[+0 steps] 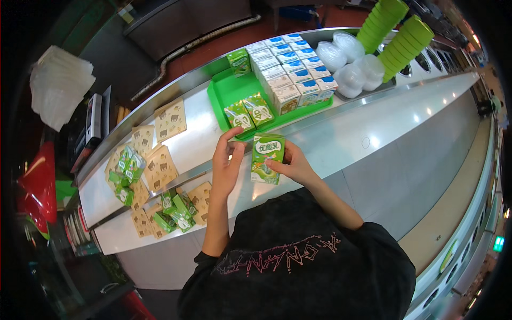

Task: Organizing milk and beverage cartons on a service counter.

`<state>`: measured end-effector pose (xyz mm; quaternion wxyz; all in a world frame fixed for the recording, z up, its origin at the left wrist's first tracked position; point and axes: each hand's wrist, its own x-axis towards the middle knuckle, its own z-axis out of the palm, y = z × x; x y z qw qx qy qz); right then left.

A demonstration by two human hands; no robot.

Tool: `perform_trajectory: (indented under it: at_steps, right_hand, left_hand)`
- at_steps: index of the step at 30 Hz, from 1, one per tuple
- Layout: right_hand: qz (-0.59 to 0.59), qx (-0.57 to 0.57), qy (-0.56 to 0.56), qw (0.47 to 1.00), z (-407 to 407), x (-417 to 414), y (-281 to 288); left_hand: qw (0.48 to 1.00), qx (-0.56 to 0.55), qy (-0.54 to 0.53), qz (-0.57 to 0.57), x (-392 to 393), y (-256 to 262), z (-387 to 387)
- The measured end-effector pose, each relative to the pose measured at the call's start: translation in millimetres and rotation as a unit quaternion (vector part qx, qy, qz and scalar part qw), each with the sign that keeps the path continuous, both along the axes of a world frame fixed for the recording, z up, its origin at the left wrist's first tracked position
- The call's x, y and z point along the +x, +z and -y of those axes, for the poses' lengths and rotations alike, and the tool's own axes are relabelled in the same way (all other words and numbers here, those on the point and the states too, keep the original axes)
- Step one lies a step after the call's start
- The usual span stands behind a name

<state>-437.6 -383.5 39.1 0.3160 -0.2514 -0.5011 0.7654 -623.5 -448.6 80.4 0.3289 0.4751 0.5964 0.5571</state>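
Observation:
A green drink carton (267, 160) with printing on its front is gripped by my right hand (295, 165), thumb across the front. To its left, my left hand (226, 162) is raised with finger and thumb apart and nothing between them. Its fingertips are close to the near left corner of a green plastic tray (226, 86). Two green cartons (250, 111) with straws on their sides lie in that tray. Rows of white and blue milk cartons (292, 72) fill its right part, and another green carton (239, 63) stands at the far edge.
Brown paper bags with bear prints (170, 120) lie left on the counter, with green cartons (130, 164) on some. A lower group of cartons (176, 212) rests near the counter edge. Right of the tray are clear plastic bowls (352, 66) and stacked green containers (406, 46).

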Motion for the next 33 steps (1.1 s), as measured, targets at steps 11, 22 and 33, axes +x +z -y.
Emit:
perform_trajectory:
  at_steps: [11, 22, 33]
  right_hand:
    - [0.052, 0.228, 0.042, 0.971, -7.6, -15.9, 27.4]
    - [0.249, 0.573, 0.231, 0.746, -54.6, -44.1, 80.0]
    - [0.403, 0.673, -0.002, 0.620, -227.3, -151.8, 25.6]
  left_hand:
    - [0.978, -0.030, -0.036, 0.202, 4.0, -57.6, 64.8]
    - [0.995, -0.035, 0.043, 0.083, -3.4, -70.8, 79.7]
    - [0.990, -0.063, 0.118, -0.034, 6.7, -81.9, 113.1]
